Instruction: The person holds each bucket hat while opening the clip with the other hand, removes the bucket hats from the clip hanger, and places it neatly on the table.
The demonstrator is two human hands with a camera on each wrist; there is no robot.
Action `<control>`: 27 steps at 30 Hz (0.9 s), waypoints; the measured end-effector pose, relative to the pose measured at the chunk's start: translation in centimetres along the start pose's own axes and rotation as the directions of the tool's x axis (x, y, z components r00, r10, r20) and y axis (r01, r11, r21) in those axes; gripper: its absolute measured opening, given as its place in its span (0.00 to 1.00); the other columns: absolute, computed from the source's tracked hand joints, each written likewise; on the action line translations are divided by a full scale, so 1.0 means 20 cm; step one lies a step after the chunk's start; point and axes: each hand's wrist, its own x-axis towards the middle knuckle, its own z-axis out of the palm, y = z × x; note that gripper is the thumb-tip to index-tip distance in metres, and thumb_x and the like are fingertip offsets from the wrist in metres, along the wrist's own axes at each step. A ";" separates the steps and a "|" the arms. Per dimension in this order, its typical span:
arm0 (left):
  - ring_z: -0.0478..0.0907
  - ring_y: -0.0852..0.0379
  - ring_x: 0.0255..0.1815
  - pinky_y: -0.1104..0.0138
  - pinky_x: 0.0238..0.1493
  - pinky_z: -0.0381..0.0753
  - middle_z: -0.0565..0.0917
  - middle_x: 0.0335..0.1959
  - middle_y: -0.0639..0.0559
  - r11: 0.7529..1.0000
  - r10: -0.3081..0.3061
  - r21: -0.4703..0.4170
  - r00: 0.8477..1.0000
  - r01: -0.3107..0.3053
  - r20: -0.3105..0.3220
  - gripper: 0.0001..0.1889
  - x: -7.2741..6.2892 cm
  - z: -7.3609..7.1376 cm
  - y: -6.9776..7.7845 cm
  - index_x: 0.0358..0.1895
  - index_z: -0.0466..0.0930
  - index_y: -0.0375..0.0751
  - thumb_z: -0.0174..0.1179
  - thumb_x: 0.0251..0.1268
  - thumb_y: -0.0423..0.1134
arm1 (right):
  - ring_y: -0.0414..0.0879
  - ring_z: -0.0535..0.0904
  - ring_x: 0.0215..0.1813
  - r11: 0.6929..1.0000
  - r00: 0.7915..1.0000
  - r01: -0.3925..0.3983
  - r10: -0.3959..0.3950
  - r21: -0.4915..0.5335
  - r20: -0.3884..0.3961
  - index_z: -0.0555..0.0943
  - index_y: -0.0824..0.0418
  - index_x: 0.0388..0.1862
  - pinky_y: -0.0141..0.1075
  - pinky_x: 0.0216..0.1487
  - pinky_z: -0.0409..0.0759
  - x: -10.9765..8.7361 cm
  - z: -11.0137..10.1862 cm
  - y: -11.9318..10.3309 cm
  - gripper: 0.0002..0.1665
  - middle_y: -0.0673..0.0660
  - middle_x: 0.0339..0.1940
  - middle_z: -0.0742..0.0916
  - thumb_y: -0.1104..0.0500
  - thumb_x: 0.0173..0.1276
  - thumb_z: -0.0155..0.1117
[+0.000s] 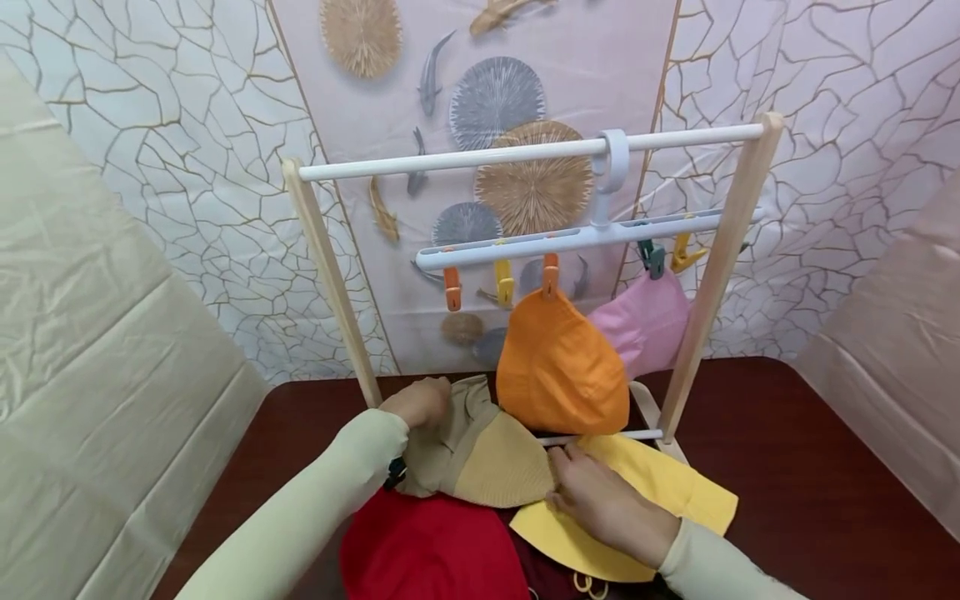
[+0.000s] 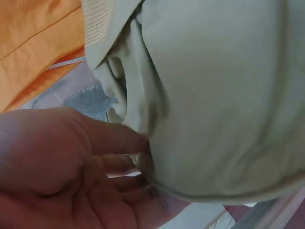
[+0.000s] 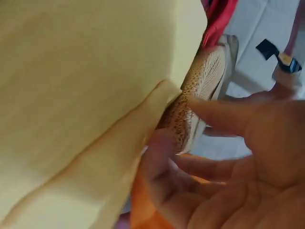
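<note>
fingers of the left hand (image 1: 420, 402) pinch the hem of the beige hat (image 1: 483, 454), thumb on top, other fingers bent below. right hand (image 1: 596, 496) is at the hat's other end, over the yellow hat (image 1: 678, 492): thumb tip on the ribbed brim (image 3: 200, 83), forefinger bent at its edge, small gap between the tips; can't tell if it grips.

beige hat sits low at the front of the rack (image 1: 716, 283), tilted, between the hands. crown is smooth, matte, grey-beige cloth with soft folds; brim is tan, coarse, knit-like, curved.

yellow hat: flat, plain smooth cloth, wide curved edge, lying on the right. red hat (image 1: 435, 550): rounded, plain cloth, nearest the viewer, just below the beige one.

rack: pale wood posts, slim white round rods. hanger (image 1: 570, 239): pale smooth plastic bar, closed-looking ring (image 1: 617, 162) round the top rod. orange hat (image 1: 558, 367) hangs from an orange clip (image 1: 551, 277), point up, flaring to a rounded bottom. pink hat (image 1: 648, 323) hangs behind it to the right, thin creased cloth, under a green clip (image 1: 655, 260).

table (image 1: 795, 467): dark reddish, smooth, rounded corner. backdrop (image 1: 202, 167): wrinkled fabric, gold crack lines, printed fish and spiky discs.
</note>
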 end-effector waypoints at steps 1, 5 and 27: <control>0.74 0.47 0.41 0.59 0.35 0.71 0.81 0.58 0.35 1.000 -0.005 -0.004 1.000 0.004 -0.011 0.19 0.00 0.01 0.00 0.68 0.73 0.31 0.49 0.80 0.27 | 0.45 0.74 0.33 0.998 0.999 0.037 -0.038 -0.053 -0.028 0.76 0.64 0.45 0.40 0.27 0.76 -0.01 0.01 -0.01 0.21 0.54 0.36 0.76 0.66 0.60 0.80; 0.76 0.40 0.61 0.52 0.55 0.78 0.69 0.75 0.29 0.999 0.044 0.003 0.998 -0.044 -0.048 0.29 -0.04 0.02 0.00 0.80 0.60 0.29 0.52 0.81 0.34 | 0.47 0.75 0.33 0.989 0.999 0.040 -0.041 -0.139 -0.006 0.73 0.58 0.43 0.37 0.21 0.72 -0.02 -0.01 -0.08 0.22 0.53 0.36 0.74 0.66 0.61 0.79; 0.63 0.31 0.78 0.44 0.74 0.69 0.64 0.81 0.36 0.985 0.166 0.062 0.984 -0.163 -0.061 0.57 -0.17 0.33 0.08 0.86 0.50 0.42 0.72 0.63 0.63 | 0.43 0.83 0.44 0.998 0.989 -0.059 0.063 -0.033 0.131 0.84 0.52 0.57 0.43 0.32 0.81 -0.01 -0.15 -0.04 0.16 0.47 0.45 0.86 0.52 0.74 0.72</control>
